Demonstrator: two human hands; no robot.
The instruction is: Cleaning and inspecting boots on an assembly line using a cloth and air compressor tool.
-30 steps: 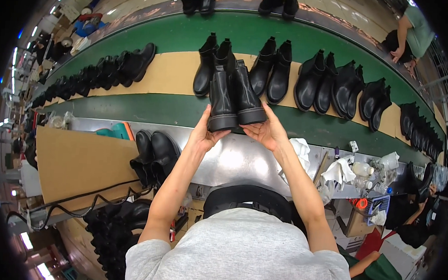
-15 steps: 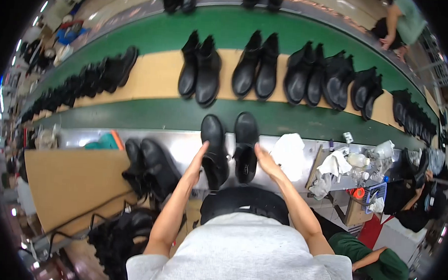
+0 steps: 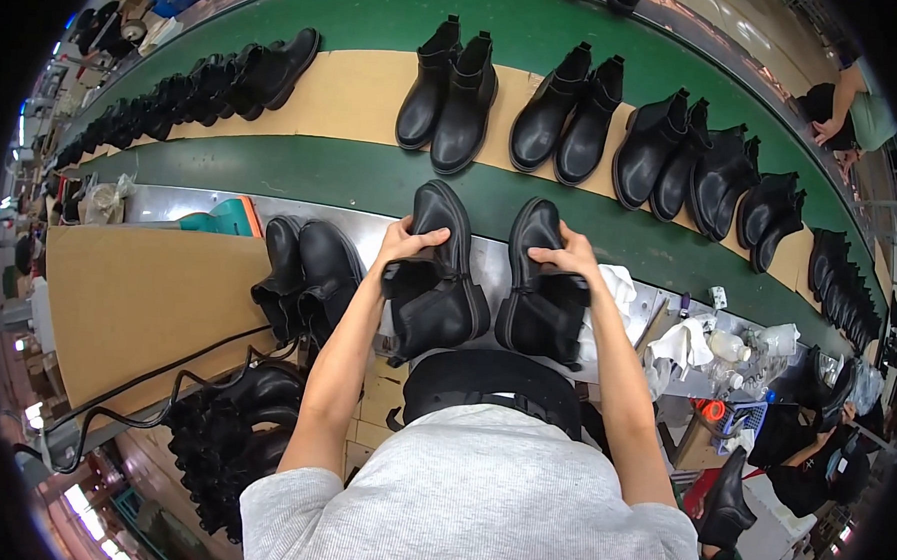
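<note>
Two black ankle boots are in front of me, one in each hand, tipped so their soles face each other. My left hand (image 3: 410, 242) grips the left boot (image 3: 441, 305) around its instep, thumb across the top. The right boot (image 3: 539, 319) is held the same way by my right hand (image 3: 568, 253), its thumb over the instep. Both toes point away from me, and the openings turn outward. My fingers beneath the boots are partly hidden. Left of my left forearm, another pair of black boots (image 3: 314, 269) stands on the metal ledge.
Beyond the ledge, a green conveyor belt (image 3: 253, 171) carries cardboard (image 3: 362, 91) with several boot pairs (image 3: 466, 101). A cardboard sheet (image 3: 147, 307) lies to the left, above hanging black boots (image 3: 231, 451). White cloths (image 3: 682, 342) and plastic bottles (image 3: 731, 347) sit to the right.
Both hands have shifted from the boots' outer sides to gripping their insteps. The boots are now tilted, soles inward and farther apart. My view has turned slightly.
</note>
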